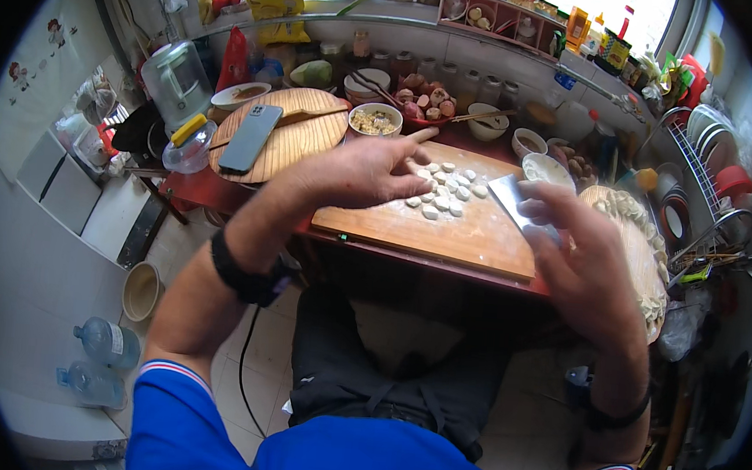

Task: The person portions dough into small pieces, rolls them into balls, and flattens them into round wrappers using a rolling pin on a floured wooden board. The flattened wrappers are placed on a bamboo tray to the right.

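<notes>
Small pieces of white dough [443, 203] lie in a loose group on a floured wooden board [377, 225]. My left hand [371, 168] hovers at the group's left edge, fingers apart, with nothing seen in it. Beyond its fingertips lies the end of a wooden rolling pin [422, 134]. My right hand [572, 230], blurred, grips a flat metal scraper [510, 198] over the board's right side. Behind this hand stands a bowl of white flour [547, 170]. A round tray [627, 236] to the right bears shaped dumplings [650, 300] around its rim.
A phone [251, 139] lies on a round wooden lid [311, 130] at the left. Behind the board stand a bowl of chopped filling [375, 120], a red basket of onions and eggs [429, 101] and a white bowl with chopsticks [489, 122]. A dish rack [699, 174] is far right.
</notes>
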The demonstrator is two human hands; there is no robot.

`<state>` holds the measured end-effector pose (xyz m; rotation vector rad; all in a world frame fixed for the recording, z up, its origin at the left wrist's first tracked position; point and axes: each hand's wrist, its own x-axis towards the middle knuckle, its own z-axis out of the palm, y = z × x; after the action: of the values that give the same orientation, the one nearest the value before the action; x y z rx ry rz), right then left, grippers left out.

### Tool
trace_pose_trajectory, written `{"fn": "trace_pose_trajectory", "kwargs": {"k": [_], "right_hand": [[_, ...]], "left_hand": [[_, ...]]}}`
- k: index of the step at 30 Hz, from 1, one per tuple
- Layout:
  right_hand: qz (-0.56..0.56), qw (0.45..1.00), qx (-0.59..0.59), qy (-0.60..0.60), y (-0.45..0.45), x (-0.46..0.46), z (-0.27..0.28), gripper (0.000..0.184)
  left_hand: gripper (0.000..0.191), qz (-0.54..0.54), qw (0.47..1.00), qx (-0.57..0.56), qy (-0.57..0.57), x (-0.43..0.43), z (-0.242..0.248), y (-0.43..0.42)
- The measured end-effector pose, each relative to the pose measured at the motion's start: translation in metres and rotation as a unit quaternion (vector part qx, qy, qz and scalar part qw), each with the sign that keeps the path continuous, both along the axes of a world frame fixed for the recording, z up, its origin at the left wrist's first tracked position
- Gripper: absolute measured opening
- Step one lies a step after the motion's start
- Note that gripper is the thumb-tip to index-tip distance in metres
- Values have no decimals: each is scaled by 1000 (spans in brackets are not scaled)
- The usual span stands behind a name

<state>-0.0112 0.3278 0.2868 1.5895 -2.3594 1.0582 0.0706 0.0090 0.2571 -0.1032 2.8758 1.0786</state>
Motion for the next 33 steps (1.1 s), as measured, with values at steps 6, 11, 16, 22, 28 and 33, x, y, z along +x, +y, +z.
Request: {"fn": "trace_pose_trajectory", "kwargs": {"k": [6,11,16,22,28,33], "right_hand": [[1,993,75,-96,-22,-9,-66,37],[-45,985,94,-139,-34,-34,-127,33],[-93,981,93,-143,-42,-53,-162,30],[-125,974,102,-160,-52,-70,-183,28],[-138,975,96,-146,-62,-87,-196,28],[-163,980,81,-79,-58,-111,-212,27]], "left_hand": [[61,90,978,-177,59,-8,-115,-37],[65,181,947,-247,102,-26,-174,-60],[65,230,932,-264,90,-50,-198,-72],[56,230,919,-281,152,-63,-211,-80],[44,236,927,-265,125,-75,-210,-74],[41,232,947,-213,68,-63,-203,-64]]}}
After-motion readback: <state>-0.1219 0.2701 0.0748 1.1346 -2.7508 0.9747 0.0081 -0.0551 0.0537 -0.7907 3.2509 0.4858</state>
